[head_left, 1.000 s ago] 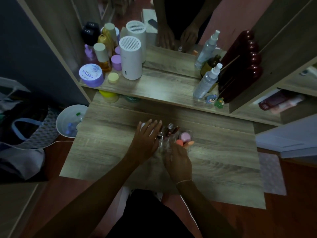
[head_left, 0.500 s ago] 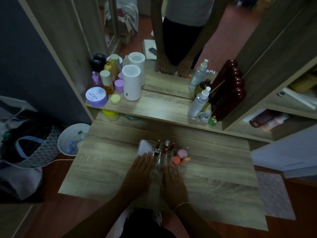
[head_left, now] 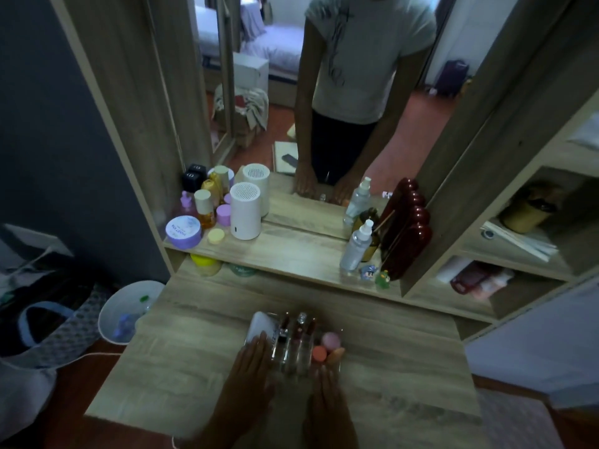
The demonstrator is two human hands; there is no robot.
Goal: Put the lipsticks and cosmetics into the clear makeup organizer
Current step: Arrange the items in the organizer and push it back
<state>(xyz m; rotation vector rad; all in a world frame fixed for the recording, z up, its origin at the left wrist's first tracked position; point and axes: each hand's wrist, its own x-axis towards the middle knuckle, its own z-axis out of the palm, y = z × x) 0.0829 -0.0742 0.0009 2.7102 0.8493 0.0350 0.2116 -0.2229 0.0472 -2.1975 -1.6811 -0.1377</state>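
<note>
On bench (head_left: 201, 367), clear makeup organizer (head_left: 293, 350) noted centre, near front edge, lipsticks (head_left: 299, 328) upright in slots, pink and orange sponges (head_left: 327, 346) in right compartment, white item (head_left: 259, 328) at left end. Both hands drawn back since a second ago: left hand (head_left: 251, 367) flat, fingers together, tips touching organizer; right hand (head_left: 327, 400) flat, fingers together, nothing gripped. Loading judged complete
</note>
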